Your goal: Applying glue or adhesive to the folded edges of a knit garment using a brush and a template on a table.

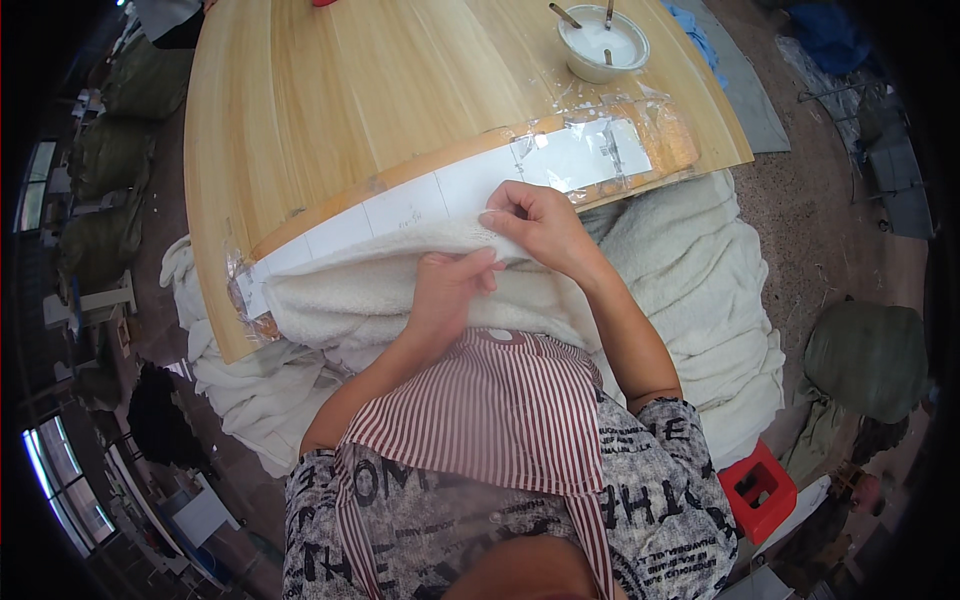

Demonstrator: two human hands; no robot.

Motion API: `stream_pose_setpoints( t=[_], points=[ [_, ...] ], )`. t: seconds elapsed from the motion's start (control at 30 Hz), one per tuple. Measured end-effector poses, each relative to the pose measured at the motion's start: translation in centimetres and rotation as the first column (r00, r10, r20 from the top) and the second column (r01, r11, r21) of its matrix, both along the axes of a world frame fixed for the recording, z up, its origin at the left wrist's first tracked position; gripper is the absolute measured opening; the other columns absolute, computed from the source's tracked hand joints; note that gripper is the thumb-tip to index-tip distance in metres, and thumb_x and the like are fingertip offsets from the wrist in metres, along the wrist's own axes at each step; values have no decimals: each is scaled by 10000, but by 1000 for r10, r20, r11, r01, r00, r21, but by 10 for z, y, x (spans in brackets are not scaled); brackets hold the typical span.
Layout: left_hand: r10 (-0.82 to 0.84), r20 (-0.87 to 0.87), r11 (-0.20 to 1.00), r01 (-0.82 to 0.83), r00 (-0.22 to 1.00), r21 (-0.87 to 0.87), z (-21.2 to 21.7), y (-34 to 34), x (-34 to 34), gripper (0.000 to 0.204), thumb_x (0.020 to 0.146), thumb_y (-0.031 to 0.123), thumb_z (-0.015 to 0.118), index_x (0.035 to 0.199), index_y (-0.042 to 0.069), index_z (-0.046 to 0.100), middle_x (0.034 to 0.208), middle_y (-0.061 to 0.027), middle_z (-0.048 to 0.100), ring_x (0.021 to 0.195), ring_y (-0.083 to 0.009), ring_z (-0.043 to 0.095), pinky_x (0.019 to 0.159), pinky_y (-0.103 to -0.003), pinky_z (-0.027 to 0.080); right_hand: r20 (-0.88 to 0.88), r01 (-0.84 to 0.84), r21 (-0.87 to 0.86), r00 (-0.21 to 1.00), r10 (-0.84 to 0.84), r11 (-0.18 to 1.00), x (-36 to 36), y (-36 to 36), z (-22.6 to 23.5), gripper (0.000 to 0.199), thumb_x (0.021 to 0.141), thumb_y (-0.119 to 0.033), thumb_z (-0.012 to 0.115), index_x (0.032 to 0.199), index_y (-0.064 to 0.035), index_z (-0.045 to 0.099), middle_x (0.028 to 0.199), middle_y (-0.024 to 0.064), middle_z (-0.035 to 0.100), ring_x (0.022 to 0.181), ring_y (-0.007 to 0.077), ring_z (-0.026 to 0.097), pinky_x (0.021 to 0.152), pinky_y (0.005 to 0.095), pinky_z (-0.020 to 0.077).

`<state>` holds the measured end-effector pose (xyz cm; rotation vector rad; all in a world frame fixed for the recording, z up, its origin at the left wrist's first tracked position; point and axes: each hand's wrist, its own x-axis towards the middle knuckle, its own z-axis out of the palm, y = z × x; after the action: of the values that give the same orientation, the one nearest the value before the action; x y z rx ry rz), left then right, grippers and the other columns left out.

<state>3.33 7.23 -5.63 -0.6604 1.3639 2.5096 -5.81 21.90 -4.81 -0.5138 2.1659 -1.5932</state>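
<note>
A white, fleecy cloth [340, 290] lies over the near edge of the wooden table [380, 90] and hangs down over my lap. My right hand [545, 228] pinches its upper edge between thumb and fingers. Just below and to the left, my left hand [448, 290] is closed on a fold of the same cloth, thumb pointing right. Beyond the cloth, a white paper strip [400, 205] with drawn cross lines is taped along the table edge; the cloth covers part of it.
A pale bowl [598, 73] of white paste with several sticks or brushes stands at the table's far right. More white cloth [690, 260] is heaped at my right. A red plastic stool [735, 490] and a green sack [865, 360] are on the right; more green sacks [105, 160] line the left.
</note>
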Motion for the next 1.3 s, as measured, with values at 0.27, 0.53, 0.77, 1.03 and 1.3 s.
stream_pose_setpoints(
  t=[0.27,0.53,0.77,1.03,1.3],
  points=[
    [13,24,1000,-13,1000,12,3,-3,1,145,854,95,656,867,-49,646,757,-136,670,583,-156,598,547,-255,466,-770,119,-1,633,-76,993,21,25,10,235,717,-87,706,934,-78,617,946,77,610,861,240,568,788,363,434],
    [-22,45,993,17,999,114,9,-1,-2,109,857,80,636,912,-12,648,710,-106,660,561,-145,592,533,-255,468,-875,191,31,480,-65,981,40,19,-12,288,670,-79,712,947,-116,645,945,39,622,977,254,560,924,466,361],
    [-159,-8,984,158,987,-87,13,2,-2,127,855,89,643,935,-10,638,796,-81,653,637,-131,600,587,-259,478,-699,125,-60,703,-132,990,21,18,-19,205,744,-74,687,946,-99,662,778,45,641,689,199,614,774,368,460],
    [-713,-259,-40,-407,652,-913,1,8,-17,389,665,80,718,1036,53,602,1147,-153,530,1073,-341,494,906,-435,408,-479,300,269,866,-144,915,-19,16,-6,153,797,-191,635,873,-66,679,676,138,640,612,304,625,578,394,481],
    [-777,-214,20,-316,592,-948,-2,6,-47,372,702,102,724,1042,38,586,1177,-175,511,1123,-355,484,940,-469,405,-437,301,506,897,-60,808,-42,12,1,197,773,-254,628,852,-80,677,707,136,660,703,329,645,646,426,499]
  ],
)
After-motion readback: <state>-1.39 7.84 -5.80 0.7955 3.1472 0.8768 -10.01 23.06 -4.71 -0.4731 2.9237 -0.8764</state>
